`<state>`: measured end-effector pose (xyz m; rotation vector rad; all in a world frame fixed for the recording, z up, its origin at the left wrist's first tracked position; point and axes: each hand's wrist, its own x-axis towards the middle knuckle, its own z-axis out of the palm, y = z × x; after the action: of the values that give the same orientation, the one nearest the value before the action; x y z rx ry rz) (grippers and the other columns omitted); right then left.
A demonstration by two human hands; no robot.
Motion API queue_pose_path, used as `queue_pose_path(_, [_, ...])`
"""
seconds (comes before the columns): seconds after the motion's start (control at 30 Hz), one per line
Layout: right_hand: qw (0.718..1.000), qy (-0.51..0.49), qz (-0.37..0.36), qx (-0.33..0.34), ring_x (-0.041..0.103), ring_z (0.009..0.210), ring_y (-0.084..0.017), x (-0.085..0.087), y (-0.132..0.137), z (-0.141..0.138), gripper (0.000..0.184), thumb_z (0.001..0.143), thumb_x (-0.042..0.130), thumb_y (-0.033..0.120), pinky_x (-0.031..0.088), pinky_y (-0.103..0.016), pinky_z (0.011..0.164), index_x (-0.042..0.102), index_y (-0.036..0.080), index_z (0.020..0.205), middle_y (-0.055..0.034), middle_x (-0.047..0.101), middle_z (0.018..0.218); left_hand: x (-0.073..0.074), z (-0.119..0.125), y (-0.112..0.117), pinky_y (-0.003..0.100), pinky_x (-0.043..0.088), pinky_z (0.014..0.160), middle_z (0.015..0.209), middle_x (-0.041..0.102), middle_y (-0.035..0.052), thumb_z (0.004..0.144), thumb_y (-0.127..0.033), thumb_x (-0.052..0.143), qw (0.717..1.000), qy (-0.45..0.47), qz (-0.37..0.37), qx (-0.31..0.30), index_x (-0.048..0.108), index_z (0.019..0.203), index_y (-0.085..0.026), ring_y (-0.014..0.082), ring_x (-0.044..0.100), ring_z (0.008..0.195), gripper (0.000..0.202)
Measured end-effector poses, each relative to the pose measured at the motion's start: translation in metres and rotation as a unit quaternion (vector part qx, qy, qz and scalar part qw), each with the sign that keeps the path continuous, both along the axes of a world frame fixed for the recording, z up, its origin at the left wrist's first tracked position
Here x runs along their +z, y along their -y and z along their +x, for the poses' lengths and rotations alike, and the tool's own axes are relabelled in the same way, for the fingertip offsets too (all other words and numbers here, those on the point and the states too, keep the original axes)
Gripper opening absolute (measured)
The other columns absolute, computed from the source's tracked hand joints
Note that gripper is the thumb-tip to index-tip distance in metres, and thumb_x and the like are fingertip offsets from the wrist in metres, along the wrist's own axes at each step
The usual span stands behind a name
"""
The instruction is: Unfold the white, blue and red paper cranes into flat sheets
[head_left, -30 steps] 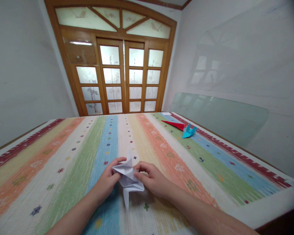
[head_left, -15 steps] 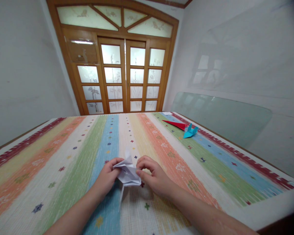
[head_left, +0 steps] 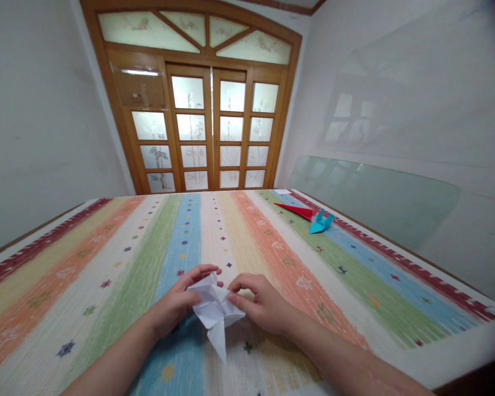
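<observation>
White paper model, already multi-folded with one point hanging, sits pinched between my left hand and right hand, unfinished.

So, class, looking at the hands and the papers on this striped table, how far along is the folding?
Done: a folded red paper and a folded blue paper figure lie side by side near the far right edge of the table. In hand: the left hand and right hand pinch a white paper, already creased into several flaps with one point hanging down. Left: its shape looks unfinished; how many folds remain can't be told.
</observation>
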<state>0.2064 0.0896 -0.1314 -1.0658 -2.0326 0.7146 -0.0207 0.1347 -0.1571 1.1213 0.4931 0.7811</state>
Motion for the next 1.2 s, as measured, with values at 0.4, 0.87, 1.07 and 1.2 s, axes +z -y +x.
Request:
queue_pose_path(0.4, [0.999, -0.032, -0.001, -0.025, 0.06, 0.074, -0.014, -0.004, -0.003, 0.002, 0.012, 0.089, 0.058, 0.024, 0.045, -0.026, 0.07, 0.066, 0.017, 0.083, -0.003, 0.066, 0.079, 0.001, 0.006, 0.0, 0.027, 0.046, 0.07, 0.123, 0.058, 0.0071, 0.059, -0.008, 0.054, 0.997, -0.025, 0.018, 0.07, 0.056, 0.113, -0.024, 0.0229, 0.061, 0.093, 0.057])
queue_pose_path(0.87, [0.993, -0.1, -0.059, -0.02, 0.059, 0.066, -0.013, -0.005, -0.005, 0.002, 0.018, 0.089, 0.058, 0.033, 0.048, -0.023, 0.058, 0.064, 0.017, 0.082, -0.0017, 0.063, 0.072, 0.007, 0.004, -0.003, 0.026, 0.049, 0.066, 0.106, 0.064, 0.0072, 0.059, -0.012, 0.056, 0.993, -0.023, -0.032, 0.115, 0.057, 0.118, -0.02, 0.0203, 0.063, 0.082, 0.059])
queue_pose_path(1.07, [0.993, -0.092, -0.074, -0.006, 0.059, 0.061, -0.012, -0.006, -0.004, 0.002, 0.018, 0.091, 0.056, 0.031, 0.047, -0.023, 0.056, 0.065, 0.016, 0.085, -0.002, 0.064, 0.071, 0.0, 0.005, -0.008, 0.025, 0.049, 0.064, 0.092, 0.067, 0.0052, 0.07, -0.019, 0.064, 0.982, -0.052, -0.045, 0.177, 0.063, 0.108, -0.017, 0.016, 0.062, 0.07, 0.038])
queue_pose_path(1.2, [0.999, -0.036, -0.016, -0.011, 0.062, 0.069, -0.014, -0.006, -0.005, 0.003, 0.014, 0.09, 0.058, 0.025, 0.048, -0.025, 0.066, 0.068, 0.017, 0.086, -0.0036, 0.067, 0.076, -0.004, 0.007, -0.011, 0.028, 0.051, 0.066, 0.087, 0.067, 0.0059, 0.076, -0.034, 0.071, 0.975, -0.098, -0.005, 0.198, 0.066, 0.097, -0.016, 0.0183, 0.063, 0.072, 0.028])
